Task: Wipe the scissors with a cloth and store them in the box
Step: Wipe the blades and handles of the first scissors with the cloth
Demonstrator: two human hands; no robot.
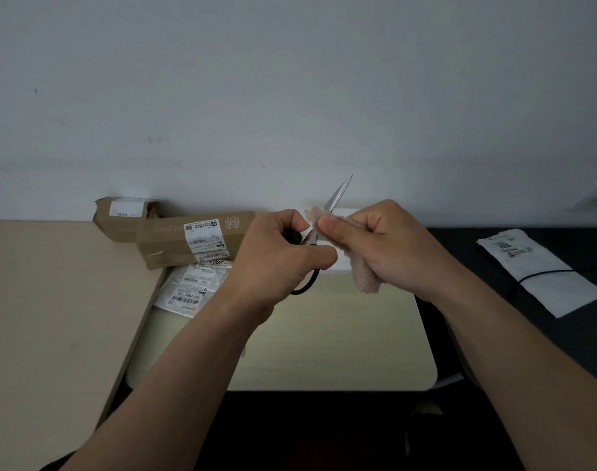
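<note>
At left, two cardboard boxes [188, 243] lie against the wall. Left hand [276, 256] curls tight round the scissors' [337, 197] black handles, holding them above the table with the blades raised and slightly parted. Right hand [382, 246] pinches the cloth [363, 277] round the blades near the pivot. Best stroke runs from pivot to tips, with fingers kept behind the edges.

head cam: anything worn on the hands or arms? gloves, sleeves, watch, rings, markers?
Nothing worn that shows. The left hand and right hand have no gloves, and no rings on the fingers in view. The left forearm and right forearm are uncovered up to the frame edge: no sleeves, watch, bands, cables or markers.
</note>
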